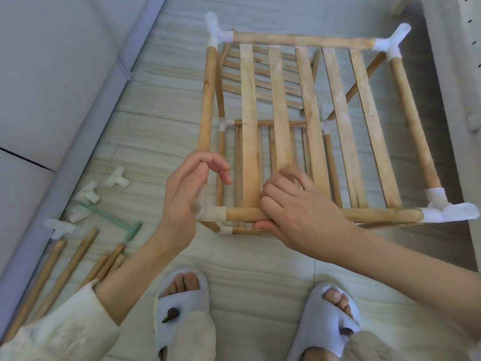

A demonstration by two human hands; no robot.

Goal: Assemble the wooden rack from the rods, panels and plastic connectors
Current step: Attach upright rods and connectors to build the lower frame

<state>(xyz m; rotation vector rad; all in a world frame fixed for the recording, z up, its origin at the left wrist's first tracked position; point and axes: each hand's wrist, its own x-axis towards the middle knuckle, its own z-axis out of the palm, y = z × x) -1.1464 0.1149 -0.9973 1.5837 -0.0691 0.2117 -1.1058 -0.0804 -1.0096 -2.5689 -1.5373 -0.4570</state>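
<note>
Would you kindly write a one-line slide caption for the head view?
Right hand grips the rack's front rod while the open left hand sits at the corner connector.

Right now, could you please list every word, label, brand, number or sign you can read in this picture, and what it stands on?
None: no readable text shows anywhere.
Pale wooden slatted rack: bare wood.
White plastic connectors on the floor: plain.
Light grey slippers: only small dark ornaments, no lettering.

My pale tiled floor (161, 105) carries the rack (307, 131) at twelve o'clock, loose connectors (88, 196), mallet (114, 220) and spare rods (65, 269) at eight.
</note>
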